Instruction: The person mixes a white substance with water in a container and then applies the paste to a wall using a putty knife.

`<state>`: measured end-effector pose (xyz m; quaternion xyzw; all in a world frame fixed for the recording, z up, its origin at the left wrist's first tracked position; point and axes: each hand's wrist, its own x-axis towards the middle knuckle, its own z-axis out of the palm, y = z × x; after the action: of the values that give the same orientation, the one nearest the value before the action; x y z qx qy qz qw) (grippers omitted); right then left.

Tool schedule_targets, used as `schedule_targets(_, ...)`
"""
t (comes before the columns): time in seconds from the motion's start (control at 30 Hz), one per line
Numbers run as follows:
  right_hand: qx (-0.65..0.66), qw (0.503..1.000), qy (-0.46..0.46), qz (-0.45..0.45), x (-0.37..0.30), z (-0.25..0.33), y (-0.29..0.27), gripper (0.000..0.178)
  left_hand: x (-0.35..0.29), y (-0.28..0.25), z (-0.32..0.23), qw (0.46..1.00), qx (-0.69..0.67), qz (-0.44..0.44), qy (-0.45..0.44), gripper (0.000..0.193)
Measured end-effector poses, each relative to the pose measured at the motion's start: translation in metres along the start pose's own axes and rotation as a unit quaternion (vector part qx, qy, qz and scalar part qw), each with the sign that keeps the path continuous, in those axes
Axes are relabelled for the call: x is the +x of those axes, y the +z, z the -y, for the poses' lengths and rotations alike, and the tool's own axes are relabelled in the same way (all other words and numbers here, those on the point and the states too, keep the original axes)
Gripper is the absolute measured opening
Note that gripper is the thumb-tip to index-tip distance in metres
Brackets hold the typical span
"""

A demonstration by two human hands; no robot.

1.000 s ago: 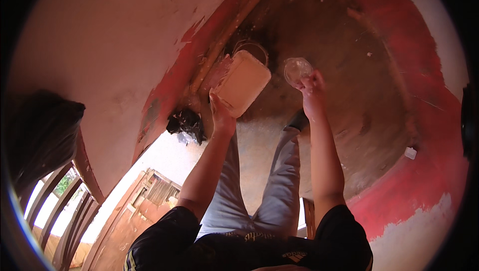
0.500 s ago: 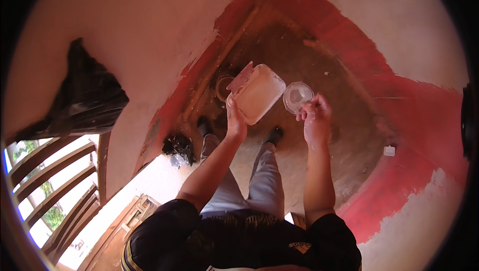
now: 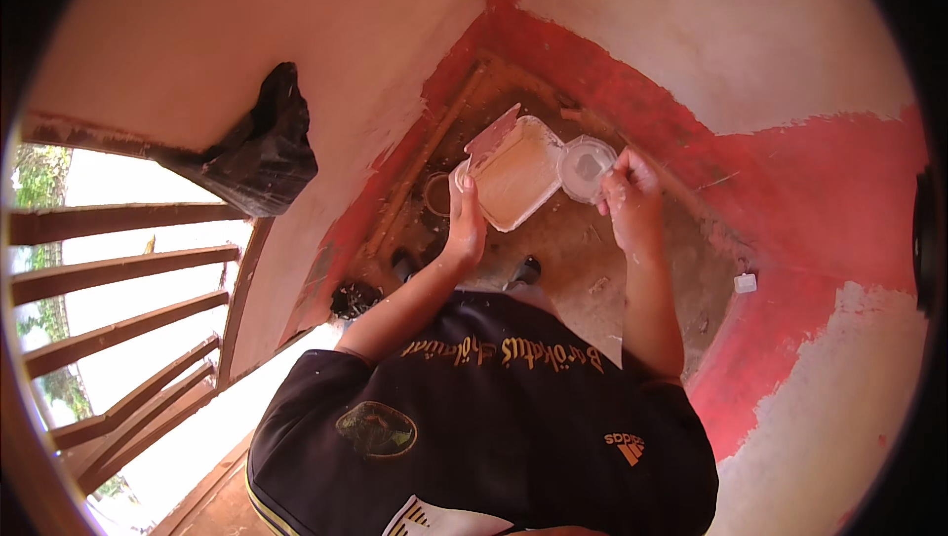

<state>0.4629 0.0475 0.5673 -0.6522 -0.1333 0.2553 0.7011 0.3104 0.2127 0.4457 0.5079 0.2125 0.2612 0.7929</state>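
Observation:
My left hand [image 3: 466,220] is closed on the left side of a rectangular pale container [image 3: 523,176], whose inside has a whitish, smeared look. A flat reddish piece [image 3: 491,136] lies along the container's upper left edge; whether it is a part of the container I cannot tell. My right hand [image 3: 633,195] grips the edge of a round, see-through plastic cup or lid [image 3: 586,169] with a greyish patch in its middle. That round piece overlaps or touches the container's right rim. White smears mark my right forearm.
Red-banded walls [image 3: 780,181] meet in a corner ahead over a stained brown floor [image 3: 583,250]. Black plastic [image 3: 267,156] hangs at the left by a barred window [image 3: 128,269]. A dark bundle [image 3: 354,299], a round rim [image 3: 439,193] and a small white piece [image 3: 745,283] lie low.
The head view has shifted, showing more of my shirt and the window. The round plastic piece has come against the container's right rim. Both hands keep their holds.

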Motion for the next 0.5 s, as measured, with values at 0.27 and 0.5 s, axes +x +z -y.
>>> schedule_targets(0.27,-0.071,0.996,-0.022,0.045,0.006,0.051,0.011,0.022,0.004,0.002,-0.032,0.999,0.045,-0.024,0.009,0.05)
schedule_targets(0.5,-0.097,0.993,-0.009,0.07,0.02,0.067,0.024,0.023,0.009,0.012,-0.039,0.997,0.049,-0.044,0.029,0.049)
